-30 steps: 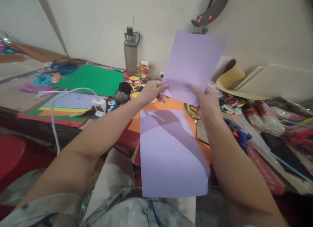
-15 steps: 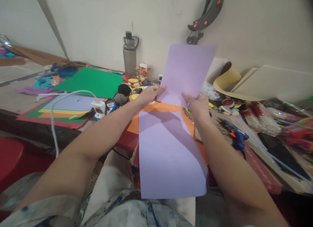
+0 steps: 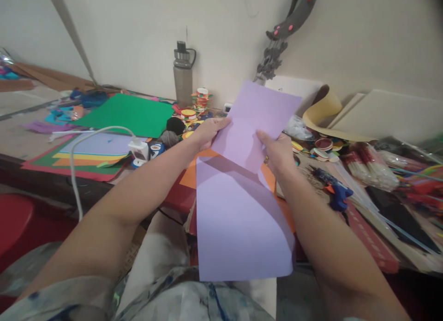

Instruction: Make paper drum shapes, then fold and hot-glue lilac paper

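Observation:
A sheet of purple paper (image 3: 254, 120) is held up between my two hands, tilted, its lower corner over a larger purple sheet. My left hand (image 3: 210, 131) pinches its left edge, thumb on top. On the lower right edge, my right hand (image 3: 278, 150) grips it with the thumb on the face and the fingers behind, hidden. The larger purple sheet (image 3: 238, 219) lies in front of me, reaching past the table edge toward my lap, with its right corner curved. Orange paper (image 3: 188, 175) shows from beneath it.
Green paper (image 3: 128, 115), stacked coloured sheets (image 3: 97, 145) and a white plug (image 3: 139, 150) with a cable lie at left. A grey bottle (image 3: 183, 76) stands by the wall. At right are a blue glue gun (image 3: 337, 192), bagged sticks (image 3: 372, 166) and a curled yellow sheet (image 3: 325, 115).
The held purple sheet has turned clockwise and come lower, its bottom corner now overlapping the larger sheet. Both hands keep their hold; the larger sheet stays put.

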{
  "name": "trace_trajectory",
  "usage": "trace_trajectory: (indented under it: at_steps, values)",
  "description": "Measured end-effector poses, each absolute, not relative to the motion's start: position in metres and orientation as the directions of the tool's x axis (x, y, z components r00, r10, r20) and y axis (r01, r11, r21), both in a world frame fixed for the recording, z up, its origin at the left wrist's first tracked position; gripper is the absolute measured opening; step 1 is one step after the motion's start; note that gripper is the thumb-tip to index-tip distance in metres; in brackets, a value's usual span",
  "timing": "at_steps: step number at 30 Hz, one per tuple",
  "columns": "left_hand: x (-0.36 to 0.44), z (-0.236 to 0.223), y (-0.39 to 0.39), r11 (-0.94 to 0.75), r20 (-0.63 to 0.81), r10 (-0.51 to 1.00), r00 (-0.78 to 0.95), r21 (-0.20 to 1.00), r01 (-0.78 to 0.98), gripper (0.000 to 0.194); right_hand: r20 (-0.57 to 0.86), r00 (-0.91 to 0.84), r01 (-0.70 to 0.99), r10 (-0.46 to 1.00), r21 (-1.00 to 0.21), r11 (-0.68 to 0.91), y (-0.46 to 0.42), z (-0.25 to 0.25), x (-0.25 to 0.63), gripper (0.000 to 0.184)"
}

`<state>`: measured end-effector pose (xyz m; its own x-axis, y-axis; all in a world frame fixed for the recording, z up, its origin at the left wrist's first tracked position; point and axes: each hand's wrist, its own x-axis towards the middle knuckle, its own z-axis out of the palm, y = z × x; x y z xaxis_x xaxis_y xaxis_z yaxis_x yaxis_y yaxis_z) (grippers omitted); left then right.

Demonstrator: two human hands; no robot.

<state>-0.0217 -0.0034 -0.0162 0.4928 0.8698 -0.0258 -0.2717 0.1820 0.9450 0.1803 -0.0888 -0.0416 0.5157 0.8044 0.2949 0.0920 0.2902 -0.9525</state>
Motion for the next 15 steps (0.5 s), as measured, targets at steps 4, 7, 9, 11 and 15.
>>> trace_trajectory:
  at_steps: [4, 7, 9, 11, 15]
  values:
    - [-0.022, -0.014, -0.003, 0.156, -0.011, 0.895, 0.447, 0.945, -0.289, 0.027, 0.279, 0.474, 0.057, 0.835, -0.956, 0.287, -0.092, -0.044, 0.172, 0.043]
    - [-0.023, -0.013, -0.005, 0.149, -0.011, 0.899, 0.438, 0.947, -0.283, 0.03, 0.257, 0.479, -0.004, 0.839, -0.955, 0.295, -0.092, -0.043, 0.173, 0.044]
    - [-0.025, -0.01, -0.006, 0.13, 0.002, 0.897, 0.443, 0.955, -0.266, 0.029, 0.28, 0.498, -0.012, 0.82, -0.944, 0.33, -0.091, -0.038, 0.179, 0.041]
    - [-0.029, -0.005, -0.007, 0.125, 0.002, 0.883, 0.47, 0.963, -0.239, 0.028, 0.337, 0.537, 0.007, 0.773, -0.918, 0.395, -0.09, -0.031, 0.19, 0.038]
    - [-0.04, 0.005, -0.008, 0.148, 0.033, 0.82, 0.572, 0.952, -0.267, 0.021, 0.365, 0.632, -0.053, 0.683, -0.86, 0.508, -0.09, -0.012, 0.222, 0.045]
